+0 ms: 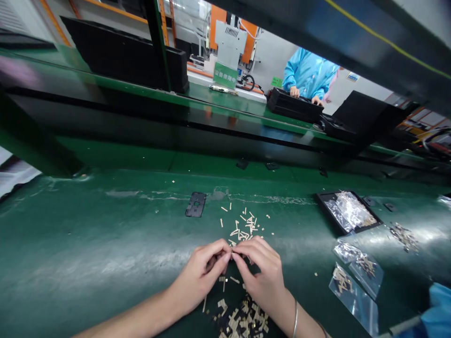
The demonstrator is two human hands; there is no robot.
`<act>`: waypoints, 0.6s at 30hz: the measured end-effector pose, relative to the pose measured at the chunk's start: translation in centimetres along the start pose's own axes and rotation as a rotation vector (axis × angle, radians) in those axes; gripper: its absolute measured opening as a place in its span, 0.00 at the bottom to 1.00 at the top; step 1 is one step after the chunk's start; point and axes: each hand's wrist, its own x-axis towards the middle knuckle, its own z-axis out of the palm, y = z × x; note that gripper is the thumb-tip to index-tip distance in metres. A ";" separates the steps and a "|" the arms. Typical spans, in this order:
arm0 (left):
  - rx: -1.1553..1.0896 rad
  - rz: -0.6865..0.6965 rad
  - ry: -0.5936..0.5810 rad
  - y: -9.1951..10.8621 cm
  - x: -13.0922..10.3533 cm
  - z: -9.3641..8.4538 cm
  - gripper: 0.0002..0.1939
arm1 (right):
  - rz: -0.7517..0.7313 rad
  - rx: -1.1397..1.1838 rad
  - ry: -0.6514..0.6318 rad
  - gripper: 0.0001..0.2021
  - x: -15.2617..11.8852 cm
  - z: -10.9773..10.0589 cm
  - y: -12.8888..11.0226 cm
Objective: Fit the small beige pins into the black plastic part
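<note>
Left to right, as I see it from the head view. Black plate (196, 204) lies flat on the green bench (116, 225), beyond the hands and apart from the loose strips. Low risk, unless a reaching forearm clips it.

Left hand (209, 265): thumb and forefinger pinched, tips meeting the right hand's. Small piece (231, 252) is right at that meeting point, mostly hidden; can't make out its shape. My main worry: grip area is tiny, so a slip or uneven pull could drop, bend or tear it.

Dark-and-tan heap (244, 321) sits below the hands, toward the wearer; pale strips (249, 225) are scattered just past the fingers. A dropped piece would be hard to pick out of either. Resting a wrist low could drag bits along.

Right hand (262, 265): also pinching, fingers curled over, bangle (296, 319) at the wrist. If that swings low, it could catch pieces.

Farther right: clear bags (362, 303), black tray (328, 215) with bagged parts, loose pile (403, 237). Blue sleeve (440, 310) at the edge; a sweep from it could mix the lots.
</note>
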 end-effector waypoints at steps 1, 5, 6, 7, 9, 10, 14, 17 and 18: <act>0.002 0.004 0.002 0.0 0.1 0.0 0.12 | 0.049 0.012 0.010 0.04 0.0 0.0 -0.1; 0.014 0.062 -0.003 0.2 0.2 0.0 0.11 | 0.186 0.116 0.044 0.04 0.1 -0.2 -0.6; 0.025 0.086 0.006 0.3 0.2 -0.1 0.09 | 0.196 0.136 0.049 0.04 0.1 -0.2 -0.6; 0.040 0.105 0.021 0.4 0.2 -0.1 0.08 | 0.200 0.145 0.053 0.04 0.1 -0.3 -0.6; 0.079 0.122 0.057 0.6 0.0 -0.2 0.06 | 0.197 0.131 0.023 0.04 0.1 -0.3 -0.6; 0.101 0.118 0.067 0.6 0.0 -0.2 0.05 | 0.188 0.110 -0.007 0.04 0.1 -0.3 -0.5; 0.188 0.088 0.030 0.3 -0.1 -0.1 0.09 | 0.158 0.027 -0.113 0.05 0.1 -0.2 -0.4; 0.189 0.086 -0.014 0.0 0.0 0.1 0.11 | 0.191 0.025 -0.097 0.05 0.1 -0.2 -0.4; 0.180 0.097 -0.031 0.0 0.0 0.1 0.11 | 0.204 0.032 -0.086 0.05 0.2 -0.3 -0.4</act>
